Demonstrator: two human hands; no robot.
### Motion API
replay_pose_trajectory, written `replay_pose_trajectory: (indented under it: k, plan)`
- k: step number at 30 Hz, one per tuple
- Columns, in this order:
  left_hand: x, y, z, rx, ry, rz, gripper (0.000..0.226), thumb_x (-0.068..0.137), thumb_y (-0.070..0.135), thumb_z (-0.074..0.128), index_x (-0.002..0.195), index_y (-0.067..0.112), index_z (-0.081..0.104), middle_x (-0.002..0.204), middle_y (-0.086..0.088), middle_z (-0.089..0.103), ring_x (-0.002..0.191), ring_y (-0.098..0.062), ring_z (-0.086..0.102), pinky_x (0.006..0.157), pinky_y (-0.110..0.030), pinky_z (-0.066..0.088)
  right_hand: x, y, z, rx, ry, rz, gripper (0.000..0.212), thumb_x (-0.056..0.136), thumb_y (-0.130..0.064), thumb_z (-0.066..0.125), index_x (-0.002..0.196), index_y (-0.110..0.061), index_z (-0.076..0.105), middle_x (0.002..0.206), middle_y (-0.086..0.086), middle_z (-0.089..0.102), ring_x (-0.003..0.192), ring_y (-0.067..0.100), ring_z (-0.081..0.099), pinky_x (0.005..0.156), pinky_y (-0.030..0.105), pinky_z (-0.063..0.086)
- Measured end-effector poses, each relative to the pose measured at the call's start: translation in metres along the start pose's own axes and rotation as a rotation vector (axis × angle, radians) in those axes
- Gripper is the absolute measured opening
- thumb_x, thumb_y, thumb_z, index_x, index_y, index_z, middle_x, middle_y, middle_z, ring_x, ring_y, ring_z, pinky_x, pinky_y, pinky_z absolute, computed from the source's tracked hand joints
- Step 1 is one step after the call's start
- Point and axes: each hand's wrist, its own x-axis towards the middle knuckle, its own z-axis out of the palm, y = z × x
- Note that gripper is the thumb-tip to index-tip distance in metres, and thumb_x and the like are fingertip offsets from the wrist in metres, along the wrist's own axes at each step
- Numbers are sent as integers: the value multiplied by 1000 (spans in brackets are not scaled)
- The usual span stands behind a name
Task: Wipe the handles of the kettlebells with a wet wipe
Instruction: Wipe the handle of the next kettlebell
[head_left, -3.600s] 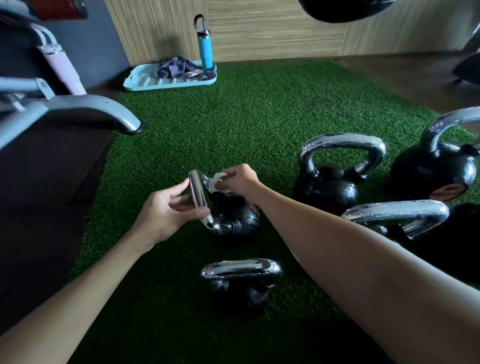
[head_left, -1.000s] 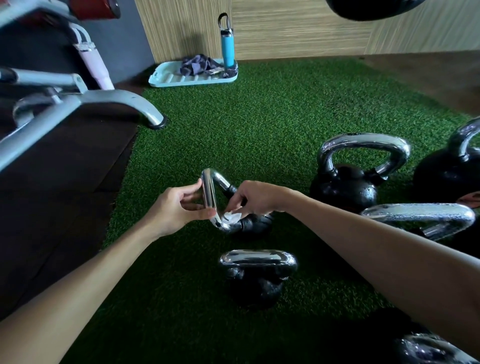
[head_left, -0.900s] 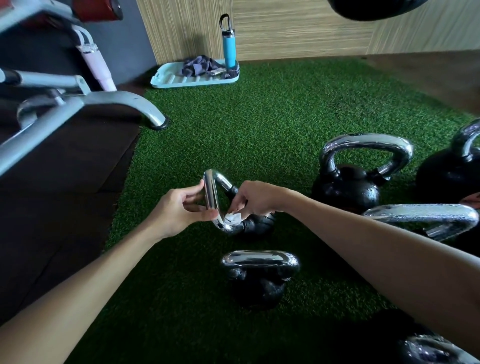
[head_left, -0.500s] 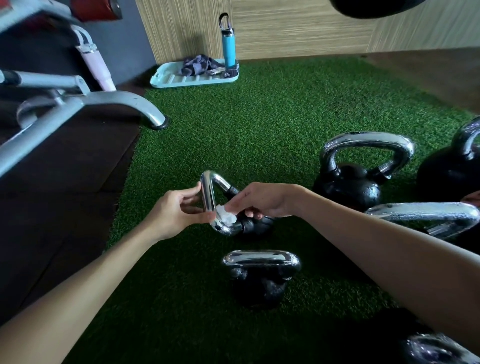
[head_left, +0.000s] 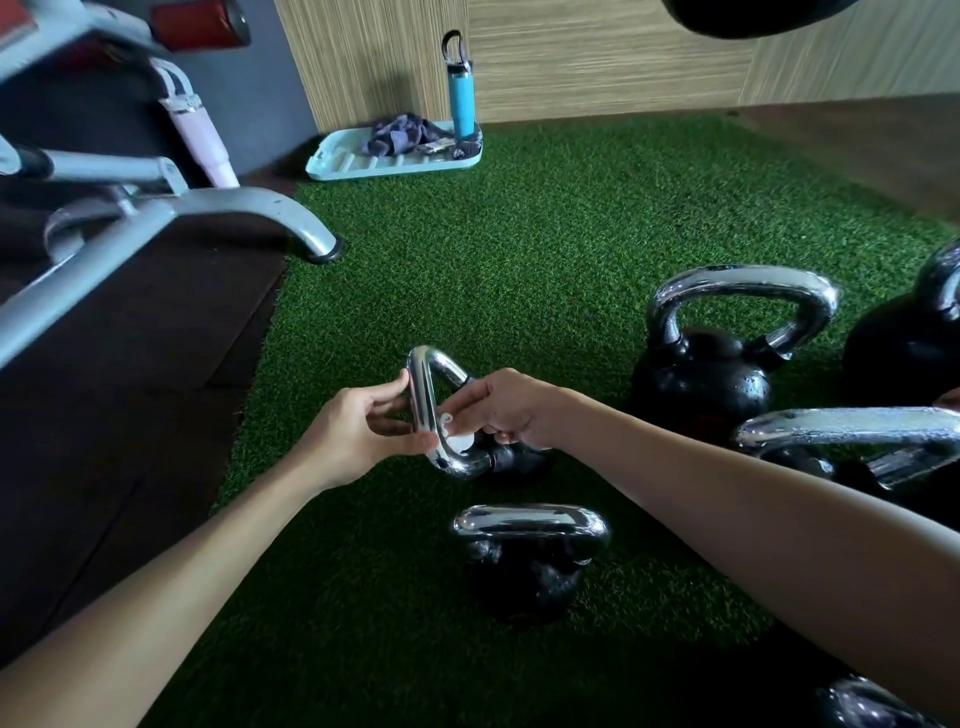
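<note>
left hand (head_left: 363, 436) pinches handle (head_left: 422, 395) | right hand (head_left: 511, 410) pinches wet wipe (head_left: 460, 447) inside its loop (kettlebell (head_left: 519, 460) tipped)

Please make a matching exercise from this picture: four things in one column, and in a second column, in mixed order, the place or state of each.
1. wet wipe
2. water bottle
3. tipped kettlebell's handle
4. small kettlebell between the forearms

A. upright on the turf, untouched
B. held by the left hand
C. standing on the tray
D. pinched by the right hand

Pairs: 1-D, 2-C, 3-B, 4-A
</note>
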Motion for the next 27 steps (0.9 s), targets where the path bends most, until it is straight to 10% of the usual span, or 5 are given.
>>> replay_pose_trajectory:
  k: [9, 17, 22, 27]
  plan:
    - [4, 0, 3, 90, 8, 35, 107, 58, 51, 91, 151, 29, 43, 125, 19, 69, 108, 9, 66, 100, -17, 44, 7, -2, 4, 38, 148, -232, 38, 76, 6, 81, 111, -3, 73, 96, 14, 78, 82, 16, 74, 82, 25, 60]
    - [6, 2, 2, 204, 72, 34, 110, 58, 57, 90, 152, 27, 43, 156, 12, 39, 139, 2, 34, 113, -23, 26, 21, 5, 14, 107, 402, -326, 27, 73, -3, 86, 98, -6, 77, 88, 5, 78, 72, 6, 73, 66, 15, 58]
    - [3, 3, 1, 195, 63, -3, 126, 43, 80, 86, 151, 33, 44, 155, 15, 41, 141, -3, 41, 114, -42, 43, 33, -7, 11, 103, 476, -441, 23, 81, 14, 72, 103, 10, 68, 97, 25, 72, 60, 5, 66, 60, 17, 57]
    - [4, 6, 4, 206, 74, 22, 111, 56, 61, 89, 152, 30, 43, 156, 14, 38, 144, -3, 33, 113, -24, 26, 58, 5, 22, -73, 602, -528, 31, 77, -2, 82, 93, -27, 73, 90, 2, 76, 79, 11, 73, 78, 42, 63]
